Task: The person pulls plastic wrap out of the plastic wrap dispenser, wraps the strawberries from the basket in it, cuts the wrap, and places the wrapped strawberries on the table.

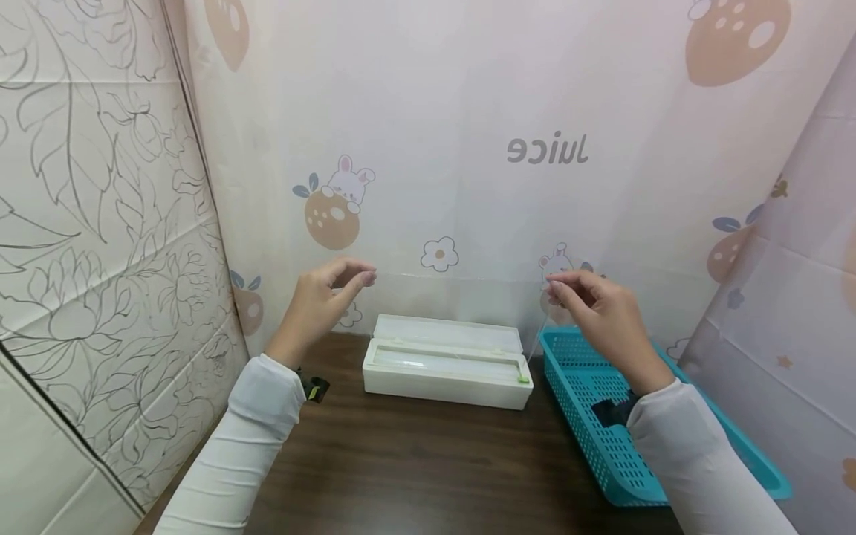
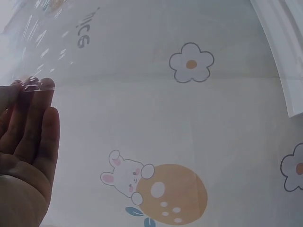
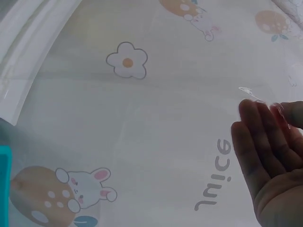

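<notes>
Clear plastic wrap [image 1: 540, 334] stretches between both raised hands, hardly visible except for glints and its right edge. My left hand [image 1: 321, 301] pinches one corner between thumb and fingertips; in the left wrist view the wrap [image 2: 57, 52] shines above the fingers. My right hand [image 1: 598, 308] pinches the other corner, and a small fold of wrap [image 3: 248, 91] shows by its fingertips. Below and between the hands stands a long white wrap dispenser [image 1: 448, 390], its lid [image 1: 448, 332] tipped back. A green slide cutter [image 1: 523, 379] sits at the dispenser's right end.
A teal plastic basket [image 1: 562, 397] stands right of the dispenser, beneath my right forearm. Both rest on a dark wooden table [image 1: 414, 461]. Behind hangs a printed curtain [image 1: 435, 148], with a line-drawn flower panel [image 1: 114, 223] at the left.
</notes>
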Demonstrator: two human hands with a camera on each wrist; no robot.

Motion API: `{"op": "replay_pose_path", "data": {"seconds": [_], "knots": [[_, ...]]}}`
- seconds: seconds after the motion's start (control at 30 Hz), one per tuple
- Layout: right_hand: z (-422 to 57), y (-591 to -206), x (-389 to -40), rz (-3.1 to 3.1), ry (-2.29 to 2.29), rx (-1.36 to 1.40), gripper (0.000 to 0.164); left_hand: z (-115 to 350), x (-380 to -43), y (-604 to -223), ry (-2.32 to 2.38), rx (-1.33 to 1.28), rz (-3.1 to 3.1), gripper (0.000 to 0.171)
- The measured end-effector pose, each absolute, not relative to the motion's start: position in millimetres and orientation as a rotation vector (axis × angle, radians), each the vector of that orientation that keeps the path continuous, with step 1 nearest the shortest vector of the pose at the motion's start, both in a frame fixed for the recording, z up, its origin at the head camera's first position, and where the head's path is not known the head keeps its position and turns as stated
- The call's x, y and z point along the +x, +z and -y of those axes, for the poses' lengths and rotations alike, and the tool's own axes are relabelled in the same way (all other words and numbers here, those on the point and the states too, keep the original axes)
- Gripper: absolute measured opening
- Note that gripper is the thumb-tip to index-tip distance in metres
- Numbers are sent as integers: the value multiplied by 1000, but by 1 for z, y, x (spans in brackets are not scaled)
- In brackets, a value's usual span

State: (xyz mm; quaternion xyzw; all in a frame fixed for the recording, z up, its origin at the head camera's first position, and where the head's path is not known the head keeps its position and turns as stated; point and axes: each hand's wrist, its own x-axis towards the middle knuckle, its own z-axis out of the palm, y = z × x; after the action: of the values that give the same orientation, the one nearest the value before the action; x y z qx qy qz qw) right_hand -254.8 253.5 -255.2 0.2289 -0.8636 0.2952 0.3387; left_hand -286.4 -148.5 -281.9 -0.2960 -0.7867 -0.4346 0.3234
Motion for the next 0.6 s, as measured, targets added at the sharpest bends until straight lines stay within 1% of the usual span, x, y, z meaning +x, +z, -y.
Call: {"op": "replay_pose_path", "data": {"seconds": [0.33, 0.6], "knots": [[-251, -259, -243, 2304, 834, 587, 22, 150, -279, -287, -1194, -792, 2064, 14], [-256, -270, -228, 2313, 959, 646, 18, 157, -267, -296, -1208, -905, 2063, 13]]}}
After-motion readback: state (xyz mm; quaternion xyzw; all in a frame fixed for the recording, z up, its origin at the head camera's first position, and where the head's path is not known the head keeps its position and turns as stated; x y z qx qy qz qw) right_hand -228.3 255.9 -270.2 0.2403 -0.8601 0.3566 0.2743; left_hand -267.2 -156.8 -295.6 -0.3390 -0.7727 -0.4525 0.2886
